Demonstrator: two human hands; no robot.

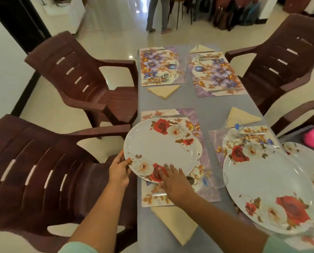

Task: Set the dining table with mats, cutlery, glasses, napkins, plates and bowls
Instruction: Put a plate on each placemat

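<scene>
— What's my left hand (119,168) doing?

— Arm reaching forward, thumb and fingers pinching the near-left rim of the white round rose-printed plate (161,148).

— And my right hand (174,179)?

— Forearm angled in from the right, fingers spread flat, pressing on the plate's near edge.

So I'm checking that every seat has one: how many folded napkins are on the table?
4. Far right napkin above its mat, far left napkin below its mat, near right napkin behind a glass, near left napkin below the mat. More may be hidden.
</scene>
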